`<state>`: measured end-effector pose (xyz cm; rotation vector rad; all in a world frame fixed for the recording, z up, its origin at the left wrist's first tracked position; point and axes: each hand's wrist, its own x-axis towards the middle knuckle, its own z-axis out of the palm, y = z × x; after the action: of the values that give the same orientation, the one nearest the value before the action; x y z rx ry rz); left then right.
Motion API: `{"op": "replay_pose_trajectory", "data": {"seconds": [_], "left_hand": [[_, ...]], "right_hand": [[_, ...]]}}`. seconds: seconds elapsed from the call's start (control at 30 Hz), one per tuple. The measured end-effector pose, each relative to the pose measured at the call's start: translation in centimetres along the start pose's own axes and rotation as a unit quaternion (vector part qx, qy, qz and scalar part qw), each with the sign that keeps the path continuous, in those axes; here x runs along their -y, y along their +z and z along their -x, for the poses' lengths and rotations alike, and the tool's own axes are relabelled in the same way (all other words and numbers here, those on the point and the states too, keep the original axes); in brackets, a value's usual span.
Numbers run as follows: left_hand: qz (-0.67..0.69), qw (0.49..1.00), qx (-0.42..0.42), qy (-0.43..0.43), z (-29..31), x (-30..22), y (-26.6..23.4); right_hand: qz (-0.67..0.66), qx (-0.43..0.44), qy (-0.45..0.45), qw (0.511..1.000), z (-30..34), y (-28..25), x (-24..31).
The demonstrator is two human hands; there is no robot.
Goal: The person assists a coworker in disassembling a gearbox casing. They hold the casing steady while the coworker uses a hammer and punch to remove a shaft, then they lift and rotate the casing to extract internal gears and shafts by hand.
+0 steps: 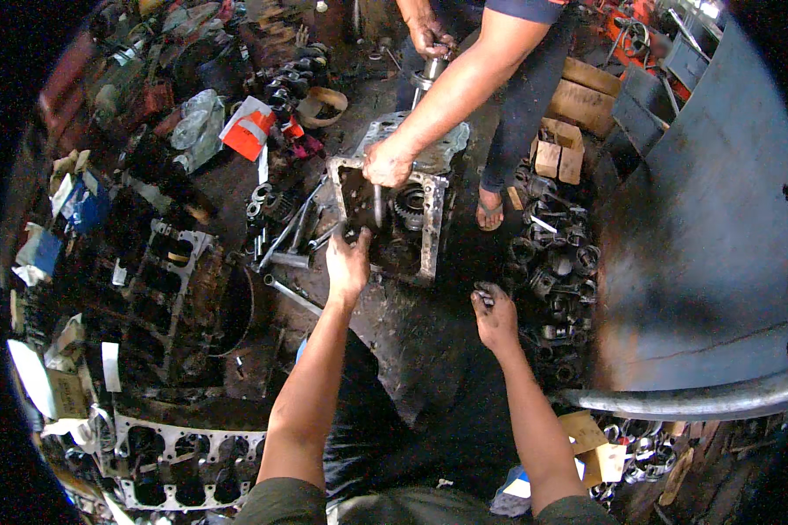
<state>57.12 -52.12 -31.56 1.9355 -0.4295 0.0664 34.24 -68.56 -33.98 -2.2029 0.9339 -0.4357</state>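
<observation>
Fingers apart, the left hand [348, 265] is at the housing [430, 234], upper centre, the right hand [498, 325] apparently curled on a small part [487, 300], seemingly steadying work that calls for bracing near the co-worker's hand [389, 164].

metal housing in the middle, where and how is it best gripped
Probably by the left and right walls of the metal housing, one hand on each, coming from the near side: its raised rim borders an open cavity on both sides, while a co-worker's hand is at the far edge.
</observation>
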Motion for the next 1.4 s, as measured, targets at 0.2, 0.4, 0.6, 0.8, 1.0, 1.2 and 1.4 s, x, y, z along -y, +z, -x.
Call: {"op": "replay_pose_trajectory", "data": {"seconds": [0.2,0.4,0.6,0.8,1.0,1.2,1.4], "left_hand": [[-0.133,0.971,-0.120,0.159,-6.3,0.4,-0.4],[-0.279,0.952,0.017,0.123,-10.1,3.1,-0.4],[-0.255,0.959,0.095,0.075,-10.4,6.1,1.1],[-0.165,0.981,0.101,0.014,-7.2,10.3,2.4],[0.079,0.978,0.153,-0.116,-2.2,11.7,4.2],[0.391,0.874,0.193,-0.213,-2.0,11.4,5.5],[0.371,0.887,0.211,-0.178,-6.2,13.0,11.5]], "right_hand": [[-0.005,0.010,0.000,1.000,0.7,-0.3,0.9],[-0.020,0.016,0.006,1.000,1.7,-0.8,1.2],[0.005,0.027,0.006,1.000,1.8,-1.2,1.2],[0.062,0.053,-0.038,0.996,-1.1,0.1,2.5],[0.127,0.007,-0.198,0.972,-8.5,1.1,7.9],[0.204,-0.005,-0.257,0.945,-12.8,-0.5,11.7],[0.124,-0.063,-0.260,0.956,-15.0,-1.3,11.8]]}}
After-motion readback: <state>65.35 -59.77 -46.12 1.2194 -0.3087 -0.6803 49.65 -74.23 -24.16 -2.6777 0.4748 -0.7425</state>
